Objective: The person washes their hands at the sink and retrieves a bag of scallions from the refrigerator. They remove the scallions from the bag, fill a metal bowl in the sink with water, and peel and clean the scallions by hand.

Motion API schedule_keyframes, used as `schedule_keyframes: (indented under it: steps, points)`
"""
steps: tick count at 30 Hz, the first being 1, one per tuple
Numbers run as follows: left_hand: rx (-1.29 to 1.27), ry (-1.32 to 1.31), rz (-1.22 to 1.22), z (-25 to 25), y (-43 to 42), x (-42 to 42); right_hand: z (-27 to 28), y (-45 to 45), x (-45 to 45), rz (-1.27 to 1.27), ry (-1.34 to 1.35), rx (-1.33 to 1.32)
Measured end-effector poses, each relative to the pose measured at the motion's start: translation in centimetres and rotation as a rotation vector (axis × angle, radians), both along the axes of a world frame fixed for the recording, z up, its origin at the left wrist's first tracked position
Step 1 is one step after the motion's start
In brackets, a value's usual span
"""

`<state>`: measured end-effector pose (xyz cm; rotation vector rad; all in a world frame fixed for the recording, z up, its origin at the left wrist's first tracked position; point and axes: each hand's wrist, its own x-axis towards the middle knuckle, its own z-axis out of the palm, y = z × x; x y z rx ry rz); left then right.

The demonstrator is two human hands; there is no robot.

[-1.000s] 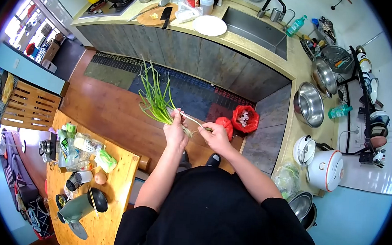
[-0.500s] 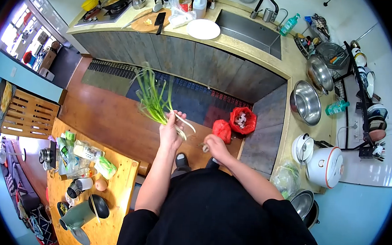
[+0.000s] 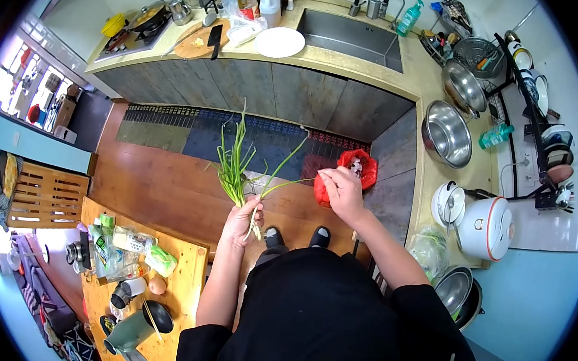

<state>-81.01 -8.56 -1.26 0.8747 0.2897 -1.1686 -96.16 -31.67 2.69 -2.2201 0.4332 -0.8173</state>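
Note:
My left hand is closed around the white lower stems of a bunch of green onions, whose green leaves point up and away from me. One long leaf stretches sideways from the bunch to my right hand, which pinches its tip between closed fingers. Just behind my right hand is a red bag-lined bin with pale scraps inside. A second red bag is partly covered by that hand.
A counter with a sink, white plate, cutting board and knife runs ahead. Steel bowls and a white cooker stand at right. A wooden table with bottles is at left.
My right hand has moved from near my body up and outward, and now pinches a leaf tip. The leaves have spread apart. The view has shifted a little.

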Motion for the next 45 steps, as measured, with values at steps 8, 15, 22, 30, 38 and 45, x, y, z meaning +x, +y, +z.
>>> schedule_keyframes:
  steps: [8,15,22,30,38,45]
  points:
    - [0.033,-0.024,-0.014,1.1,-0.4,-0.4,0.6,-0.7,0.3,0.181,0.172,-0.125]
    - [0.024,-0.033,-0.039,0.9,-0.5,-0.6,-0.7,-0.2,0.5,0.343,0.210,-0.342]
    - [0.108,-0.081,-0.109,0.1,-0.7,-1.3,-2.5,0.5,0.1,0.171,0.255,-0.106]
    - [0.145,-0.098,-0.128,0.1,-0.4,-1.4,-1.9,-3.0,-2.4,-0.050,0.098,-0.040]
    - [0.210,-0.209,-0.247,0.1,-1.0,-1.7,-1.3,-5.3,-1.9,0.337,0.254,-0.660]
    - [0.191,-0.178,-0.310,-0.9,-1.1,-0.7,-4.3,-3.1,-3.3,0.217,0.331,-0.415]
